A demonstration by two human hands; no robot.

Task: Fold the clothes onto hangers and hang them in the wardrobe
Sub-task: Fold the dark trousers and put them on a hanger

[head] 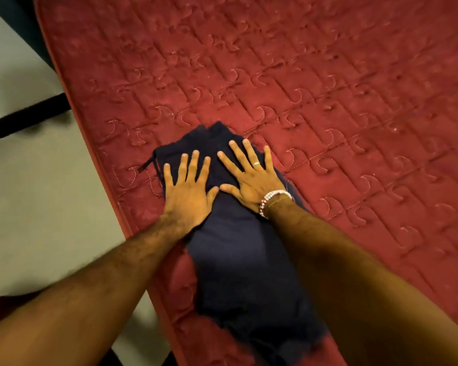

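Dark blue folded clothes [238, 260] on a red quilted bed [354, 101], left hand [188, 191] flat, fingers spread, pressing the cloth, right hand [251, 178] flat beside it, pressing too, thumbs close together

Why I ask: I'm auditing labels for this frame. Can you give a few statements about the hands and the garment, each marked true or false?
1. The left hand and right hand both lie flat, fingers spread, on the dark garment. True.
2. The right hand holds a hanger. False: it holds nothing, and no hanger is in view.
3. The garment lies on a red quilted mattress. True.
4. The beaded bracelet is on the left wrist. False: it is on the right wrist.
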